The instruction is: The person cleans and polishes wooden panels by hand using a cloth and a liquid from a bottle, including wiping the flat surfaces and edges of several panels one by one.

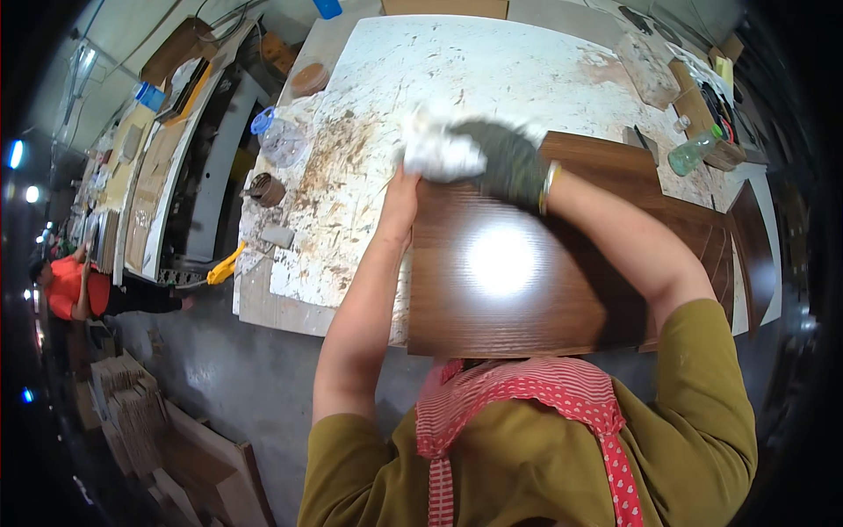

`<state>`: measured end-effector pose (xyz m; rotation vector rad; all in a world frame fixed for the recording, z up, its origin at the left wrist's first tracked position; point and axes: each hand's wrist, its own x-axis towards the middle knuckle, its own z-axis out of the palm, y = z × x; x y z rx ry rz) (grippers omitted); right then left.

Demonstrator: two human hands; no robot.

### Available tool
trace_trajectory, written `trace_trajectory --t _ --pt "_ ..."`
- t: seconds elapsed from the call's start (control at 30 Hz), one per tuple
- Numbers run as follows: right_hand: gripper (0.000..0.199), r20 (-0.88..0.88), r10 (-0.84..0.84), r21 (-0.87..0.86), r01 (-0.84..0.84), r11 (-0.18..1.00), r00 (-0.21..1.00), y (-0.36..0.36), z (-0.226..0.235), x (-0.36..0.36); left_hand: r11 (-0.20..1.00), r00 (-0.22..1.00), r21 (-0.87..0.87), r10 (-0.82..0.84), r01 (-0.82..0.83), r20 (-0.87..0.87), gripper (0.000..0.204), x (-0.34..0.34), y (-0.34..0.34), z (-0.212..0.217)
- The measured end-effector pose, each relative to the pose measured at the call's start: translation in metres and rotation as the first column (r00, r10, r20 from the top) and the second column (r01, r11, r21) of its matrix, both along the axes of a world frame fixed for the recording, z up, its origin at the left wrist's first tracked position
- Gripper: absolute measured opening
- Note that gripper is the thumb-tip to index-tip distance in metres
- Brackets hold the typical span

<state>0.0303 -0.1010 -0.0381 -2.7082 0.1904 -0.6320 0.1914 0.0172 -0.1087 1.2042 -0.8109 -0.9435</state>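
A dark brown glossy wood panel (509, 281) lies on the stained white workbench (457, 70), with a bright lamp glare near its middle. My left hand (399, 191) is bare and grips the panel's upper left corner. My right hand (507, 162), in a dark glove, presses a crumpled white cloth (439, 151) against the panel's far edge. Both forearms reach forward over the panel, above my olive sleeves and red checked apron.
More dark panels (755, 255) lie at the right. On the bench stand a clear green-tinted bottle (694, 151), a clear jar with a blue lid (279, 136), a brown dish (309, 77) and a grey block (277, 235). A person in orange (61, 285) works far left; cardboard stacks (132, 404) sit on the floor.
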Motion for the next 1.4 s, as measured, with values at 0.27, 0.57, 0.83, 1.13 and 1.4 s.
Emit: trace_trajectory --t 0.27,0.57,0.83,1.13,1.4 --pt "0.052 -0.2 0.415 0.079 -0.408 0.91 0.888 0.06 0.042 -0.038 0.997 0.846 -0.075 -0.06 0.024 -0.529 0.051 -0.016 0.01 0.002" --pt "0.043 -0.124 0.393 0.057 -0.389 0.92 0.911 0.121 0.025 -0.033 0.956 0.983 0.248 -0.13 0.158 -0.127 0.066 0.015 0.01 0.022" --pt "0.02 -0.043 -0.16 -0.177 0.15 0.973 0.986 0.058 0.034 -0.039 0.939 0.996 0.331 -0.086 0.094 -0.038 0.055 0.013 0.012 0.031" --pt "0.04 -0.102 0.237 0.636 -0.12 0.762 0.966 0.108 0.0 -0.111 0.934 0.879 0.286 0.056 -0.214 0.473 0.042 0.017 0.048 0.059" --pt "0.048 -0.099 -0.016 0.84 0.092 0.534 0.995 0.02 0.017 -0.132 0.919 0.323 0.013 -0.151 0.395 0.934 0.039 -0.142 0.142 0.076"
